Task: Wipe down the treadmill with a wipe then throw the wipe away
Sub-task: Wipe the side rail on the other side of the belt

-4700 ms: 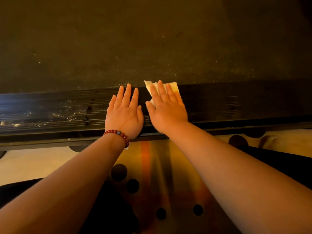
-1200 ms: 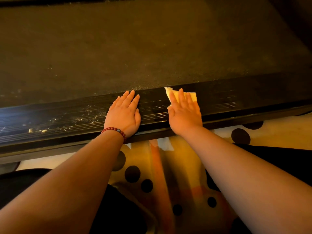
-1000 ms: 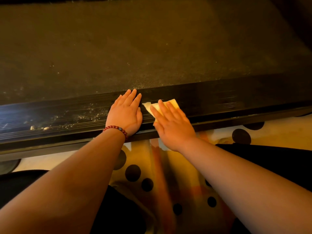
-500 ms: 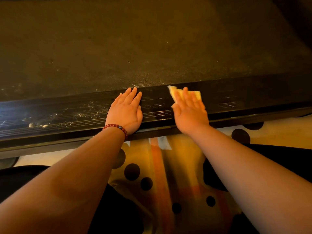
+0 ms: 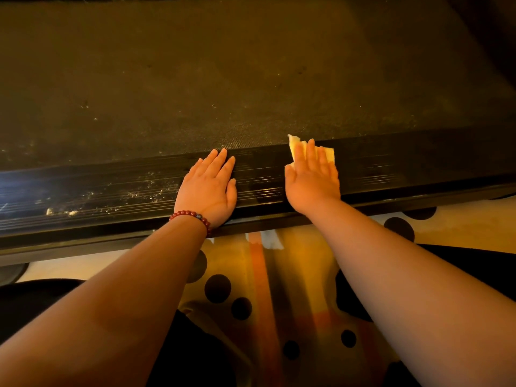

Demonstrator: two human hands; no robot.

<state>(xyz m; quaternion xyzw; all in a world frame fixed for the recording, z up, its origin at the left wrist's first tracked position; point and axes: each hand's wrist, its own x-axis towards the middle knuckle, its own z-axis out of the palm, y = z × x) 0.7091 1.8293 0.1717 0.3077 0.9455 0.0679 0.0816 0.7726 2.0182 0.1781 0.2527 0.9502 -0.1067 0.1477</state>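
The treadmill fills the upper view: a dark textured belt (image 5: 223, 74) and, nearer me, a black ribbed side rail (image 5: 391, 169). My right hand (image 5: 312, 180) lies flat on the rail with straight fingers, pressing a pale folded wipe (image 5: 329, 155) whose edges stick out beyond the fingertips. My left hand (image 5: 209, 188), with a red bead bracelet at the wrist, rests flat and open on the rail a hand's width to the left. Pale crumbs and dust (image 5: 134, 191) speckle the rail left of my left hand.
Below the rail lies a yellow and orange rug with black dots (image 5: 265, 289). A small white scrap (image 5: 272, 238) sits at the rail's lower edge. A dark round treadmill foot (image 5: 11, 272) shows at far left. Dark clothing covers my knees at both lower corners.
My right hand slid the wipe back and forth along the rail: left beside my left hand a second ago, then right again. My left hand stayed planted.
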